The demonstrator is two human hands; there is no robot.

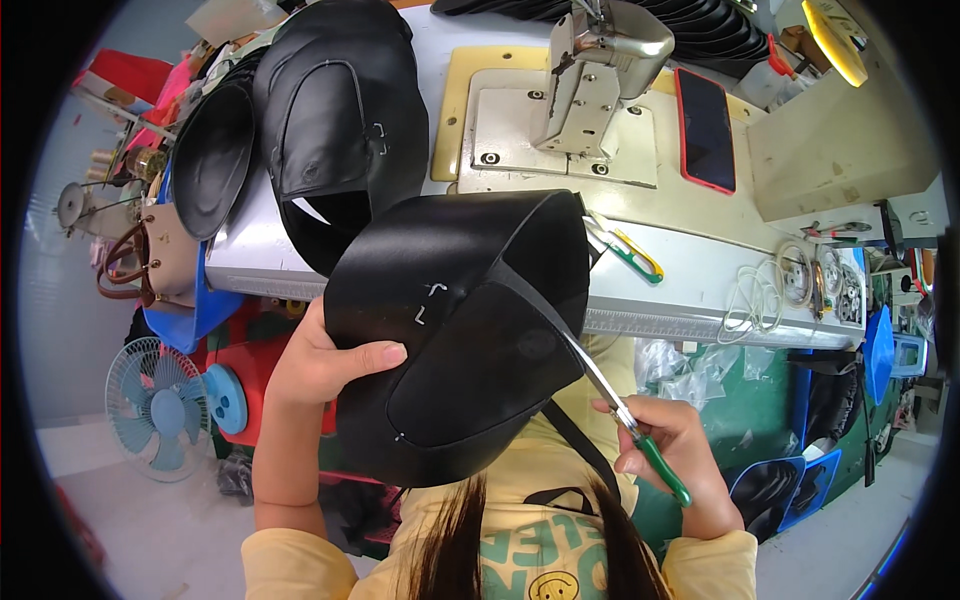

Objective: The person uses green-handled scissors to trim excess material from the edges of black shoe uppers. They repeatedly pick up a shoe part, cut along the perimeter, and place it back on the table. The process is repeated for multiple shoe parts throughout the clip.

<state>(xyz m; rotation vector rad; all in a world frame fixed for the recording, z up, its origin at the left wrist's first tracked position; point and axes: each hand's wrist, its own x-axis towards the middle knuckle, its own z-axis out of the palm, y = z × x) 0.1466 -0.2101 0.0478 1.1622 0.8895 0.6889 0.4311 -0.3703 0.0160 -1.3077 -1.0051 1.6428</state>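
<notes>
A black leather bag body (420,350) with a stitched rounded flap and small pale marks is held up before my chest. My left hand (325,355) is closed on its left side, thumb lying flat across the front. In my right hand (675,440) are green-handled scissors (655,462), gripped low on the right. Their silver blades run up against the right edge of the bag body; the tips are hard to make out there. A narrow black strip (580,440) hangs below the bag body. Behind it, thread snips (632,255) lie on the sewing table.
A sewing machine (600,80) stands at the back on its pale plate, with a red-edged phone (705,130) to its right. Another black bag body (350,120) sits back left. Coiled cord (755,300) drapes over the table's front edge. A blue fan (165,410) is at lower left.
</notes>
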